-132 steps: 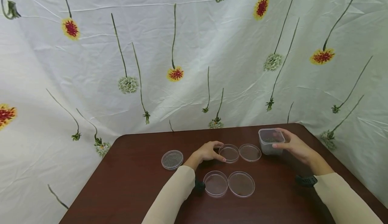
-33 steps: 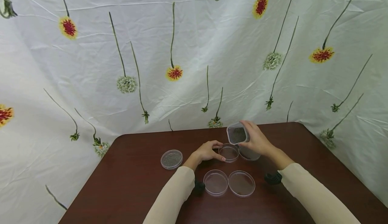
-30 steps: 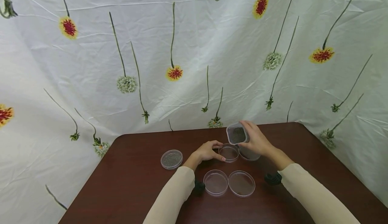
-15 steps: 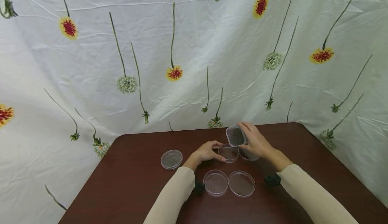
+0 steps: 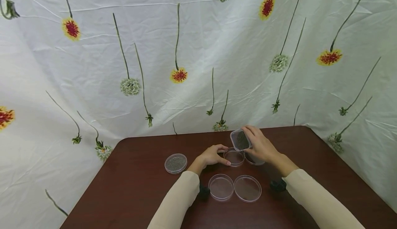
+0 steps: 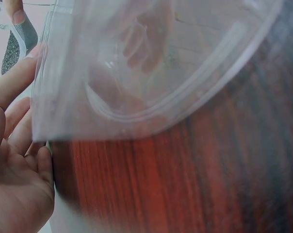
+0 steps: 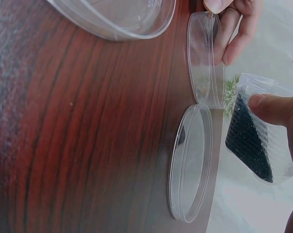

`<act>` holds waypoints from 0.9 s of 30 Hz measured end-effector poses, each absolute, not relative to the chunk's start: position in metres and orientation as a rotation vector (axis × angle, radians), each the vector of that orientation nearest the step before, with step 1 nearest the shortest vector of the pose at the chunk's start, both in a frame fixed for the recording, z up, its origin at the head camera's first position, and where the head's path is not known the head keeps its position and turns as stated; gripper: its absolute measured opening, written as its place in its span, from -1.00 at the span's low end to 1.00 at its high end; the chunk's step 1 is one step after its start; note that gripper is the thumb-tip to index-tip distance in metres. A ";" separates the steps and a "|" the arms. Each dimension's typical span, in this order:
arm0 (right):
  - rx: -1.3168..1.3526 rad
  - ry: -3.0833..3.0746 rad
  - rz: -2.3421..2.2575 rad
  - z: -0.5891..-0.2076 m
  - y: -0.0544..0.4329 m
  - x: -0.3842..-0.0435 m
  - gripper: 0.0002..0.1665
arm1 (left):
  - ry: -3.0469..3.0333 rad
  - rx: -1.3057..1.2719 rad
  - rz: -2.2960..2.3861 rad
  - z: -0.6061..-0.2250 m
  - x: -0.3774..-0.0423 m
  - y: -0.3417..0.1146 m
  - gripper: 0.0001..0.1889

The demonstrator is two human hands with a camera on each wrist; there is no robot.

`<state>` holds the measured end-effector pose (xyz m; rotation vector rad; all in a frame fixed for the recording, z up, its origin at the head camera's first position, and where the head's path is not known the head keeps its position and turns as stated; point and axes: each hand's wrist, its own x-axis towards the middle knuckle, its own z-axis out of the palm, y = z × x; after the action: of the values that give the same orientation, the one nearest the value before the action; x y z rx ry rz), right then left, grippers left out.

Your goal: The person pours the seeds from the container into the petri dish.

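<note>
Clear tub [image 7: 278, 158] is tilted near the table's [image 5: 130, 177] far edge, gripped by the right hand [image 5: 260, 145]; a dish [image 5: 234, 158] is pinched by the left hand [image 5: 212, 155]. Tub's probably light, stiff, kinda slippery, best grabbed by opposite walls.

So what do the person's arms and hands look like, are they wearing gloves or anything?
No gloves: the left hand and right hand are bare. The left sleeve and right sleeve are plain, long and cream. A small dark lump shows by the left cuff and another by the right cuff; I can't see their details.
</note>
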<state>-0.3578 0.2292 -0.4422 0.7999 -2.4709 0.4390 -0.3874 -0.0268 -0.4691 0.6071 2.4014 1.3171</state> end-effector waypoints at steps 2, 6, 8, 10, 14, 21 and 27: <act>0.805 -2.460 0.430 -0.442 0.228 -0.358 0.14 | 2.400 0.606 1.319 -0.470 -0.388 -0.027 -0.32; 0.802 -2.440 0.418 -0.443 0.227 -0.358 0.14 | 2.397 0.605 1.325 -0.470 -0.389 -0.026 -0.33; 0.803 -2.429 0.410 -0.444 0.227 -0.358 0.14 | 2.395 0.603 1.327 -0.470 -0.389 -0.026 -0.33; 0.811 -2.419 0.399 -0.444 0.227 -0.359 0.14 | 2.394 0.602 1.329 -0.470 -0.389 -0.026 -0.33; 0.831 -2.415 0.355 -0.445 0.226 -0.359 0.16 | 2.391 0.603 1.330 -0.470 -0.388 -0.027 -0.33; 0.870 -2.404 0.294 -0.444 0.224 -0.358 0.17 | 2.384 0.600 1.325 -0.469 -0.388 -0.027 -0.32; 0.870 -2.411 0.278 -0.443 0.222 -0.357 0.19 | 2.388 0.602 1.316 -0.469 -0.388 -0.027 -0.32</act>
<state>-0.3568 0.2225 -0.4434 0.8704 -2.4108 0.2783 -0.3878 -0.0274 -0.4688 0.6024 2.3884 1.3157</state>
